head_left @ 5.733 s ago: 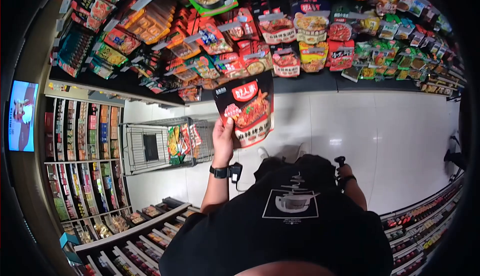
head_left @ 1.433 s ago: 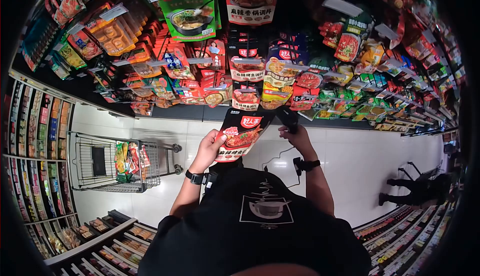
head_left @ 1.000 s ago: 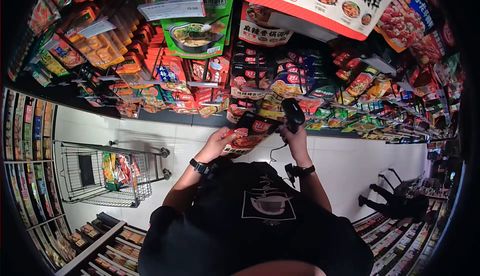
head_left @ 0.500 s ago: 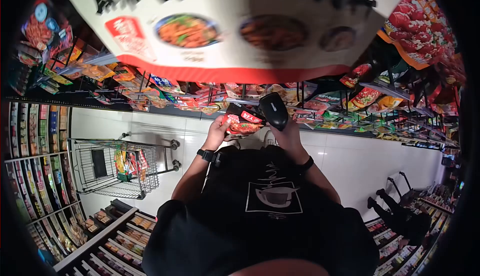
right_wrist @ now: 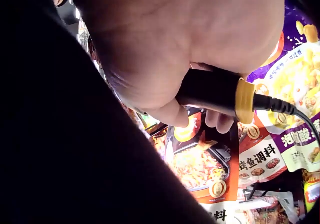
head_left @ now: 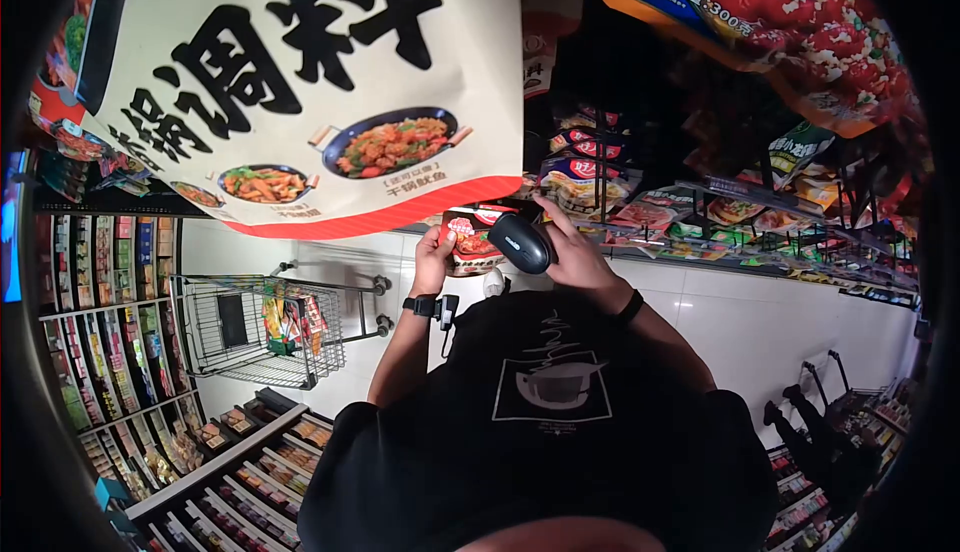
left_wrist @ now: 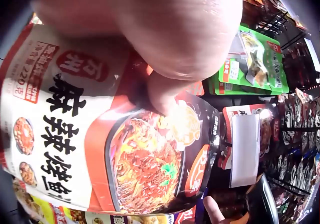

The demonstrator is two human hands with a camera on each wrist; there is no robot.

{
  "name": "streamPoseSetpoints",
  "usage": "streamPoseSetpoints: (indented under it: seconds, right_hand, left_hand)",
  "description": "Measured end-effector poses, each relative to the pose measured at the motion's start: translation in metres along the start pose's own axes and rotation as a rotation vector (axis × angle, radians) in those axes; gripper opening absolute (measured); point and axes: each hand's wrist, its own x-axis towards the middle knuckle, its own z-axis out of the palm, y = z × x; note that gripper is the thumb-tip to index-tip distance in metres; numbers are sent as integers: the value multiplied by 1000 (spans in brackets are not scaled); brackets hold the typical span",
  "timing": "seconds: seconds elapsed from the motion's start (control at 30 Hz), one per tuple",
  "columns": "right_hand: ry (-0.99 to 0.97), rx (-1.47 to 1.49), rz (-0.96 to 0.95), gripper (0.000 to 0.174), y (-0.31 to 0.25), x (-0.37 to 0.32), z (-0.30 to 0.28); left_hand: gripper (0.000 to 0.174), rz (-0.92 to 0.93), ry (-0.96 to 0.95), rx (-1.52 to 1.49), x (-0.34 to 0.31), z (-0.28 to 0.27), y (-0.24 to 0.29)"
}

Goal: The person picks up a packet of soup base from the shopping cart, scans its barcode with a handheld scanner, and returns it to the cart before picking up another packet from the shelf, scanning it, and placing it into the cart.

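The left hand (head_left: 431, 262) grips the left side of a black, red and cream food pouch (head_left: 474, 240), its thumb on the printed front. In the left wrist view that pouch (left_wrist: 145, 159) fills much of the picture, the hand (left_wrist: 165, 29) at its upper edge. A black scanner-like device (head_left: 521, 243) is held by the right hand (head_left: 583, 260), its head covering the pouch's right part. The right wrist view shows the right hand (right_wrist: 200, 29) curled round the black handle (right_wrist: 207, 91), which has a yellow ring and a cable.
A large hanging pouch (head_left: 330, 102) looms close at the upper left, another (head_left: 780, 32) at the upper right. Racks of packets (head_left: 600, 167) stand ahead. A wire cart (head_left: 215, 352) holding several packets is at left. Another person (head_left: 815, 447) is at lower right.
The view has moved closer to the hanging pouches. The right hand has brought the device from beside the held pouch to over its right part. The left hand keeps its grip.
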Motion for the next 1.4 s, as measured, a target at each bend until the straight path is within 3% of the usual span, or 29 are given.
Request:
streamPoseSetpoints:
  seconds: [0.13,0.2,0.3,0.4,0.97,1.07,1.13,1.2,1.3,1.4]
  right_hand:
    - [53,58,-52,38,2,6,4]
    - [57,107,-55,38,-5,9,5]
    - [151,59,-117,40,-9,12,11]
    - [157,131,-58,42,-18,9,12]
    - [92,52,8,41,-14,-7,13]
    - [92,20,-1,41,-11,-10,15]
    - [100,7,-7,41,-11,-11,14]
    - [69,24,14,41,-13,-11,12]
    - [33,19,13,46,-10,-12,13]
    - [20,6,40,53,-4,-14,17]
  left_hand:
    - [11,4,-27,84,1,-17,-14]
    - [15,112,22,-119,-2,-11,-8]
    - [18,107,-4,-157,1,-17,-6]
    - [16,161,22,-221,8,-9,-1]
    - [15,100,-26,-103,31,-5,-22]
    - [15,173,-13,-104,30,-6,-24]
    - [16,102,-22,-111,28,-8,-21]
    - [15,164,13,-105,29,-3,-18]
    - [14,16,15,-54,29,-1,-11]
    - [13,116,125,-134,53,9,-24]
